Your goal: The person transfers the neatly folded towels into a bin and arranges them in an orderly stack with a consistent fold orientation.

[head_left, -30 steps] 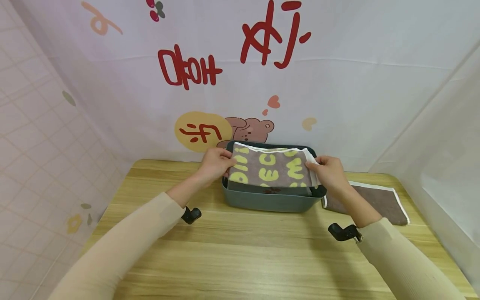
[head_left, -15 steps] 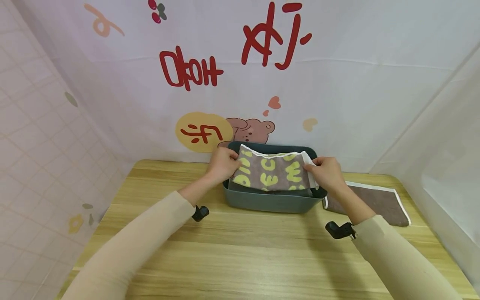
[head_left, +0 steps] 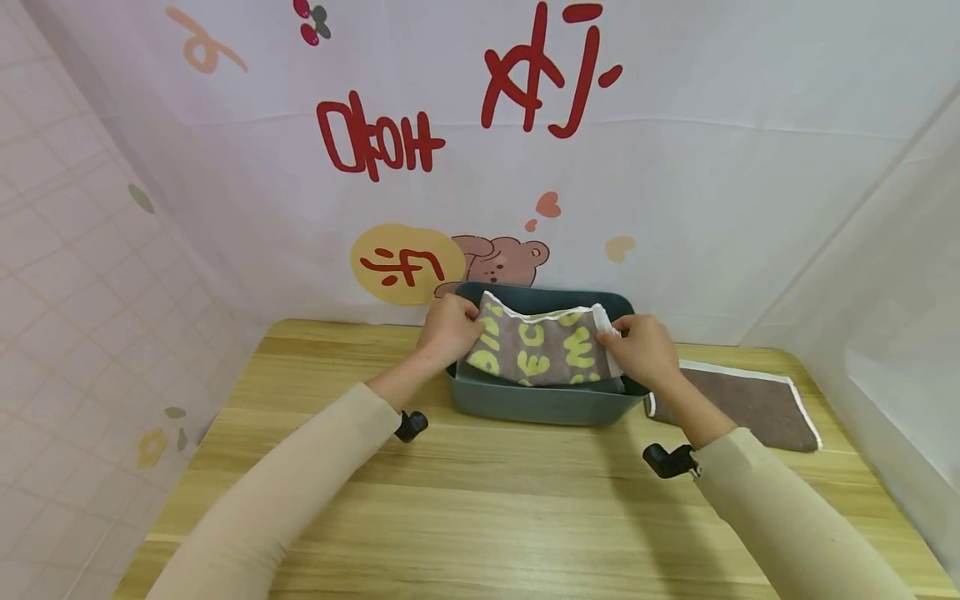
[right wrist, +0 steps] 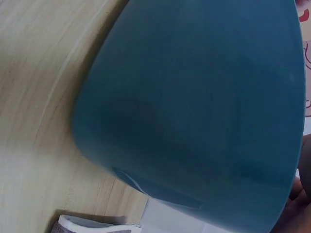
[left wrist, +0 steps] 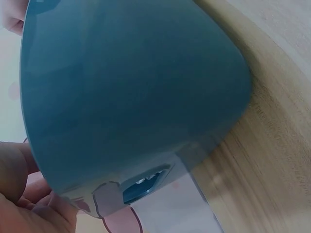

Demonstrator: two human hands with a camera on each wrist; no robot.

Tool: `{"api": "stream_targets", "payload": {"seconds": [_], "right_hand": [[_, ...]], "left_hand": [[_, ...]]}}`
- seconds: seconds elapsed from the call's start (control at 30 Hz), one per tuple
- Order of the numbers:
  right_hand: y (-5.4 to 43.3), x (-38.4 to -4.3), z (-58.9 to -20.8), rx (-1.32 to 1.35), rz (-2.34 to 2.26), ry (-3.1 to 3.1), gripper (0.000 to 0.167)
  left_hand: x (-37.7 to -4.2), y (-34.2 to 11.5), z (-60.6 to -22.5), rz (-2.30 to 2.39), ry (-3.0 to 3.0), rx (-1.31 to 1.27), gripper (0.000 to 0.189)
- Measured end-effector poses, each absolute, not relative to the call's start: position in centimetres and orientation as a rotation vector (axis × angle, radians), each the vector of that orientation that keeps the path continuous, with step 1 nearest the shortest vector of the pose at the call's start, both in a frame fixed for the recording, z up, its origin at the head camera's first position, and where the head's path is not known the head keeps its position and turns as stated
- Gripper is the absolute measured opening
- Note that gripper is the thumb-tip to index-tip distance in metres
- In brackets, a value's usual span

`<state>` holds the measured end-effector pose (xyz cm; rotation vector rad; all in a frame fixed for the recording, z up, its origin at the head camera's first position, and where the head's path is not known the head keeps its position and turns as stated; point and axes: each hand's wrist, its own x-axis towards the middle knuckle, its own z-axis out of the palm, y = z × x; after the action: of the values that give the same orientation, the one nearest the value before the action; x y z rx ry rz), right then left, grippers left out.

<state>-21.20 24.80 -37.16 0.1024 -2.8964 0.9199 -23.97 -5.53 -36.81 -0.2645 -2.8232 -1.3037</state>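
In the head view a grey-brown towel (head_left: 536, 346) with yellow letters and white edging hangs over the mouth of a blue-green plastic bin (head_left: 551, 406). My left hand (head_left: 450, 327) pinches its left end. At the opposite end my right hand (head_left: 641, 346) grips the white-edged corner. The towel sags between the two hands, its lower edge down inside the bin's front rim. The bin's outer wall (left wrist: 131, 92) fills most of the left wrist view, fingers at its rim. From the right wrist, the same wall (right wrist: 194, 111) hides most of that hand.
A second folded brown towel (head_left: 750, 406) with white edging lies on the wooden table (head_left: 480, 517) right of the bin. A white printed cloth backdrop (head_left: 675, 192) hangs directly behind the bin, and more white cloth hangs at both sides.
My left hand has moved right and my right hand slightly left, both holding the towel. The towel has drawn narrower, sags more and sits lower in the bin.
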Motion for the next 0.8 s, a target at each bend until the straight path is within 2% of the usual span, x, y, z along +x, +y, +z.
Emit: {"api": "stream_targets", "payload": {"seconds": [0.2,0.57,0.8], "right_hand": [[24.6,-20.9,-37.2,0.101,0.898,-2.906,0.029],[24.2,-20.6,-37.5,0.067,0.783,-2.916,0.035],[24.4,-20.2,-37.2,0.072,0.893,-2.861,0.034]], "left_hand": [[-23.6,-5.4,-36.7,-1.285,-2.861,-0.306,0.035],[-23.3,-5.0,-37.1,-1.112,-2.909,-0.377,0.02],[-22.7,-4.9,-37.0,-1.072,-2.876,-0.4,0.031]]}}
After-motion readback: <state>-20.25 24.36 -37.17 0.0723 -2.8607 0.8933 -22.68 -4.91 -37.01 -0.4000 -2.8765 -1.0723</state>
